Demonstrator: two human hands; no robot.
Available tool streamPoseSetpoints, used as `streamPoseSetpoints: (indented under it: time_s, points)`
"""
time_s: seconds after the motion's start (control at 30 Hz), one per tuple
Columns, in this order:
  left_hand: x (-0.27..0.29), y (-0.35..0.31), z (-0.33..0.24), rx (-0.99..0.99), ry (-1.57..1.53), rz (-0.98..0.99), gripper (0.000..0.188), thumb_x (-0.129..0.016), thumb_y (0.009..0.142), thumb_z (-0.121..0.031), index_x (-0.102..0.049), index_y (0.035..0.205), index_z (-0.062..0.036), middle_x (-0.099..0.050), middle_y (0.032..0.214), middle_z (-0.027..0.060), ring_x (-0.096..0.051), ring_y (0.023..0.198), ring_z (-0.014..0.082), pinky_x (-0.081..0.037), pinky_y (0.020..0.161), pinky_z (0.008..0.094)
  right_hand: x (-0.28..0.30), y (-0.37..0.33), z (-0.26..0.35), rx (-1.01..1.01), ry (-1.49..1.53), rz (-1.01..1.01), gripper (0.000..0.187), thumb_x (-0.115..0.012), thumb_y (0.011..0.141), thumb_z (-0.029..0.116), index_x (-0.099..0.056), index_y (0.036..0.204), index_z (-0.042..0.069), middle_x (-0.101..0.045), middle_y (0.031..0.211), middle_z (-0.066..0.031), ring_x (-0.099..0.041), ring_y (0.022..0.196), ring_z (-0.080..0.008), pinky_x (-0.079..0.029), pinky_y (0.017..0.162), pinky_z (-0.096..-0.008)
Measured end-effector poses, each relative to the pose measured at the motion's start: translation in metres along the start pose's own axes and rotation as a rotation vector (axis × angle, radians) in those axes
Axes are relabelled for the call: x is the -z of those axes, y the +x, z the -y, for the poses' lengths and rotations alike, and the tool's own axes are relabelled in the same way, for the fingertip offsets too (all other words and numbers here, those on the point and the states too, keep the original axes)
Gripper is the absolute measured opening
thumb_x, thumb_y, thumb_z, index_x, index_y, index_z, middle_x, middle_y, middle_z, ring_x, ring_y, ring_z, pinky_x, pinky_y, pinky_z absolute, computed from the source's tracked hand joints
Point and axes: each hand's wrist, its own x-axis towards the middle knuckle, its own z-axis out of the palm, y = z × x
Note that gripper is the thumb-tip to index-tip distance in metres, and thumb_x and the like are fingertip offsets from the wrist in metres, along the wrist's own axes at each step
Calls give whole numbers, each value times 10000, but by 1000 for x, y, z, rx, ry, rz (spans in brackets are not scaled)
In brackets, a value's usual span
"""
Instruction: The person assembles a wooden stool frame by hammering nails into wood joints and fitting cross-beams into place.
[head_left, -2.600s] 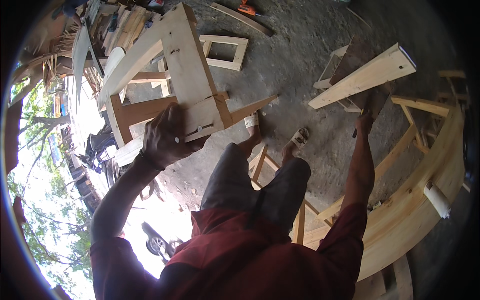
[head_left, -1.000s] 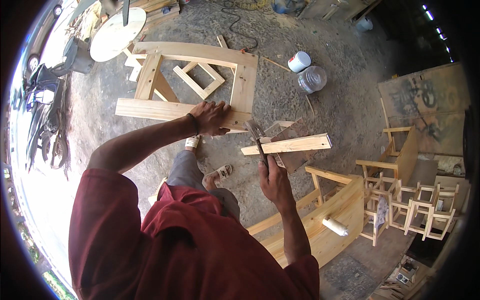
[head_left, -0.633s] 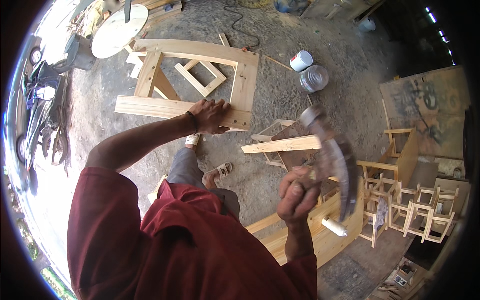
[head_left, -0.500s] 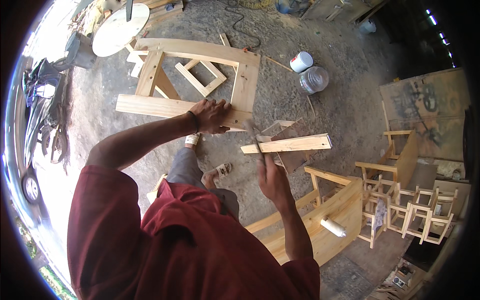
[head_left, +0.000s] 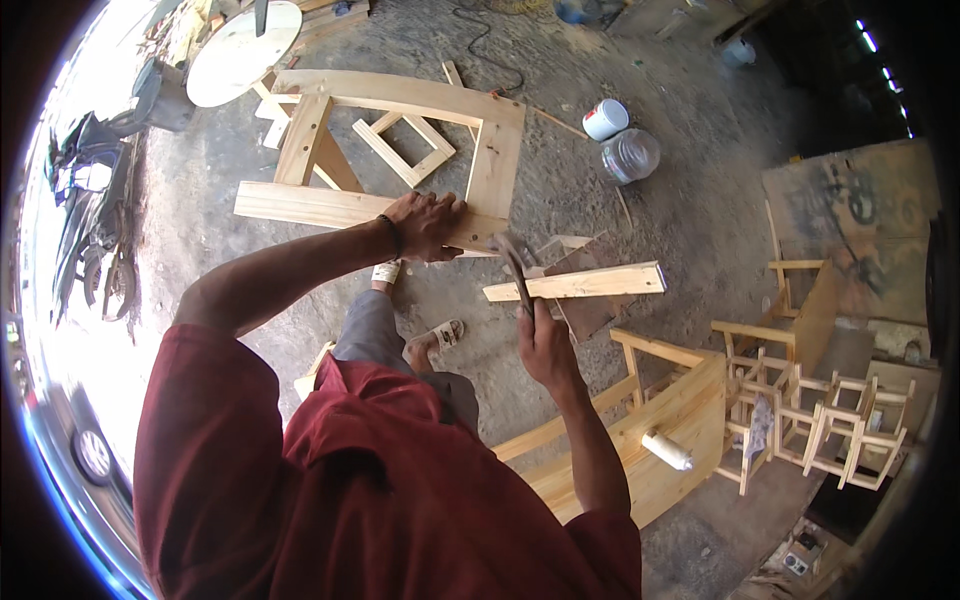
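Note:
My left hand (head_left: 425, 225), a dark band at its wrist, grips the near rail of a pale wooden frame (head_left: 360, 92) close to its right corner. The fingers are closed over the board. My right hand (head_left: 548, 348) is wrapped round the handle of a hammer (head_left: 522, 277). The hammer's head is at the frame's right corner, just right of my left hand; whether it touches the wood I cannot tell. Beyond the hammer, a loose wooden board (head_left: 600, 281) lies across a brownish sheet piece (head_left: 585, 318).
A small wooden frame (head_left: 437, 160) lies on the concrete floor. A white bucket (head_left: 605, 120) and a clear plastic jar (head_left: 630, 157) stand at the far right. Close by on my right is a wooden piece (head_left: 625, 440) bearing a white roll (head_left: 667, 451); several stools (head_left: 860, 425) stand beyond.
The hammer's head has shifted slightly and shows less blur; both hands keep their grip. At the left edge, a car has moved toward the lower part of the picture.

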Motion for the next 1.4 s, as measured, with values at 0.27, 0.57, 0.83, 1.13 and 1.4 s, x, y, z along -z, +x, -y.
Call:
streamPoseSetpoints:
  time_s: [0.27, 0.57, 0.83, 1.13, 1.4]
  points:
    - [-15, -10, 3, -53, 22, -111, 761, -703, 755, -555, -484, 1256, -25, -579, 1086, 162, -650, 920, 347, -547, 741, 475, 46, -10, 57, 170, 192, -296, 201, -486, 1002, 161, -568, 1024, -21, -609, 690, -190, -641, 619, -344, -463, 527, -409]
    - [-14, -7, 2, -20, -7, -142, 779, -724, 736, -554, -499, 1273, -36, -563, 1134, 157, -605, 1003, 345, -501, 823, 487, -19, -5, -9, -163, 64, 84, 268, -483, 1017, 245, -498, 932, -9, -586, 662, -267, -606, 677, -482, -435, 522, -486]
    - [2, -60, -50, -12, -76, -602, 710, -739, 789, -474, -503, 1298, -38, -528, 1210, 154, -495, 1173, 327, -366, 1053, 482, -17, -1, -14, -220, 85, 27, 234, -512, 1005, 219, -503, 945, -7, -584, 665, -265, -617, 710, -481, -420, 537, -508]
    - [-119, -31, -47, 392, -948, -550, 611, -848, 730, -278, -592, 1217, -11, -632, 1157, 157, -590, 1105, 295, -470, 961, 416, -28, -1, -9, -244, 11, 51, 222, -491, 1012, 211, -505, 1022, -10, -596, 703, -275, -605, 728, -495, -429, 575, -533]
    - [-116, 12, -53, 210, -1316, -458, 561, -880, 729, -328, -659, 1154, -35, -720, 1041, 77, -670, 951, 180, -544, 835, 340, -36, -2, -7, -254, 47, 7, 224, -482, 1016, 201, -508, 1003, -20, -542, 654, -252, -569, 652, -468, -405, 561, -500]
